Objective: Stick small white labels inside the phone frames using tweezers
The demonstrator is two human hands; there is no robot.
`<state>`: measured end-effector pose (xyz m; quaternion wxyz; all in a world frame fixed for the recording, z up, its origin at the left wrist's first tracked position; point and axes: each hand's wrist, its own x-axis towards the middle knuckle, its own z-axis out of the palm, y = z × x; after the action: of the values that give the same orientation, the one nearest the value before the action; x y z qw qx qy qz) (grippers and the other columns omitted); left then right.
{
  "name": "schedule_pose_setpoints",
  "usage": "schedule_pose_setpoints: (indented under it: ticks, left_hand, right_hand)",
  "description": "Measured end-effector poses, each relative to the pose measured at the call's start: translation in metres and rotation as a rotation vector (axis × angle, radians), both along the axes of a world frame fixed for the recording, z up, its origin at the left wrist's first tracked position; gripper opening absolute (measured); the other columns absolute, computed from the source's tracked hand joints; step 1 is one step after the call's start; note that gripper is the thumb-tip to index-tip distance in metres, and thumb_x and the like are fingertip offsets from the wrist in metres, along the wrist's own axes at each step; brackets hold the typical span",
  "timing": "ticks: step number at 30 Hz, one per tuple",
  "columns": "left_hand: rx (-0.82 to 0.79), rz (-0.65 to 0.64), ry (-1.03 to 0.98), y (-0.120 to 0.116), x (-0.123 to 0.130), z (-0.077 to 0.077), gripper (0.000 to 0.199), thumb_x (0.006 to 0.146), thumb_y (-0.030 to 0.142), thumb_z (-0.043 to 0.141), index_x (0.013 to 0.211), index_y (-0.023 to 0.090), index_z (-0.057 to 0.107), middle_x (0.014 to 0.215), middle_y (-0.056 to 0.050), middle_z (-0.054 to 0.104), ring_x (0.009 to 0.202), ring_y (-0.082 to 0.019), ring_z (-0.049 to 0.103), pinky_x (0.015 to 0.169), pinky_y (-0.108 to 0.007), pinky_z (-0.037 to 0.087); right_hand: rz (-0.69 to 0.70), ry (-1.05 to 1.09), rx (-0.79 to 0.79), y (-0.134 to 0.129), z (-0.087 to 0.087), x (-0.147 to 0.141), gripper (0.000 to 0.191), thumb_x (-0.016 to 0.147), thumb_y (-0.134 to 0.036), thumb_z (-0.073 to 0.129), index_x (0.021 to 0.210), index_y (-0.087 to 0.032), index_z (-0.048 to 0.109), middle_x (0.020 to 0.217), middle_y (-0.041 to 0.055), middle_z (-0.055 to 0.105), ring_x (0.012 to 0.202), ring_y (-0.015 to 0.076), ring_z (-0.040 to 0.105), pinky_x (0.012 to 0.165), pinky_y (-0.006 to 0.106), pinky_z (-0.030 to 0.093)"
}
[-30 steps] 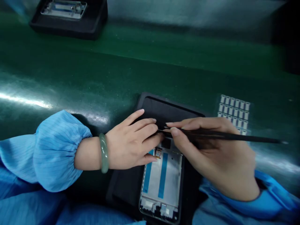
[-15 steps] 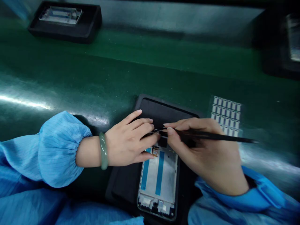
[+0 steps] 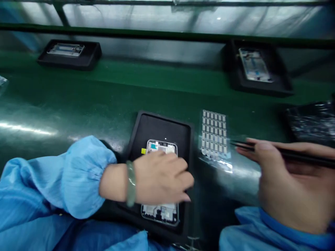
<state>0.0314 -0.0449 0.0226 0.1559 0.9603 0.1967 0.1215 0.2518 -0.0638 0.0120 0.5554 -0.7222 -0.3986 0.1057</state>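
My left hand [image 3: 162,177], somewhat blurred, lies across a phone frame [image 3: 160,212] and covers its middle. Its fingers curl down toward the frame's right side; the fingertips are hidden. A small yellow tab [image 3: 143,151] sticks out at the frame's upper left. Beneath is a shallow black tray [image 3: 167,127]. Off to the right, my right hand [image 3: 293,188] grips black tweezers [image 3: 303,157], with their tips pointing left beside a sheet of small pale stickers [image 3: 214,132]. Whether the tips hold anything is too small to tell.
Two more black trays stand farther back: the left tray [image 3: 92,57] and the right tray [image 3: 281,87], each with a phone frame. Shiny dark plastic wrapping [image 3: 312,122] sits at the right. A rail [image 3: 146,33] crosses behind the green work surface [image 3: 78,92].
My right hand with the tweezers has moved right, away from the phone frame to beside the sticker sheet. My left hand has shifted down across the frame, its fingers more curled. The view has tilted up.
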Motion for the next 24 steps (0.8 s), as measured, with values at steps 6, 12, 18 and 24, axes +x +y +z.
schedule_pose_setpoints:
  ticks: [6, 12, 18, 24]
  left_hand:
    - [-0.163, 0.093, 0.449, -0.021, 0.061, 0.010, 0.043, 0.089, 0.049, 0.058, 0.086, 0.007, 0.065, 0.079, -0.016, 0.064, 0.073, -0.026, 0.066, 0.053, -0.031, 0.048]
    - [-0.085, 0.186, 0.332, -0.029, 0.052, 0.000, 0.028, 0.089, 0.035, 0.058, 0.087, 0.007, 0.062, 0.079, -0.013, 0.063, 0.074, -0.025, 0.066, 0.055, -0.033, 0.050]
    - [0.132, 0.247, 0.378, 0.004, 0.021, -0.002, 0.016, 0.083, 0.026, 0.060, 0.076, 0.012, 0.063, 0.071, -0.010, 0.063, 0.067, -0.023, 0.064, 0.055, -0.033, 0.050]
    - [0.281, 0.475, 0.410, 0.120, -0.047, -0.006, 0.033, 0.096, 0.025, 0.035, 0.086, 0.008, 0.062, 0.084, -0.013, 0.064, 0.084, -0.027, 0.062, 0.073, -0.041, 0.049]
  right_hand:
    - [-0.007, 0.072, -0.013, -0.002, -0.019, 0.013, 0.034, 0.060, -0.043, 0.083, 0.073, -0.022, 0.060, 0.073, 0.0069, 0.068, 0.068, 0.0297, 0.071, 0.076, 0.057, 0.058]
    - [0.039, 0.208, -0.028, -0.008, -0.018, 0.012, 0.039, 0.059, -0.047, 0.084, 0.075, -0.022, 0.059, 0.075, 0.0070, 0.070, 0.067, 0.0278, 0.071, 0.076, 0.055, 0.059]
    - [0.021, 0.180, 0.003, -0.010, -0.019, 0.017, 0.040, 0.058, -0.047, 0.084, 0.076, -0.021, 0.059, 0.076, 0.0073, 0.070, 0.067, 0.0271, 0.071, 0.075, 0.052, 0.060]
    - [-0.001, 0.289, -0.131, -0.015, -0.021, 0.027, 0.043, 0.057, -0.048, 0.084, 0.075, -0.020, 0.059, 0.068, 0.0031, 0.069, 0.059, 0.0224, 0.070, 0.065, 0.039, 0.063]
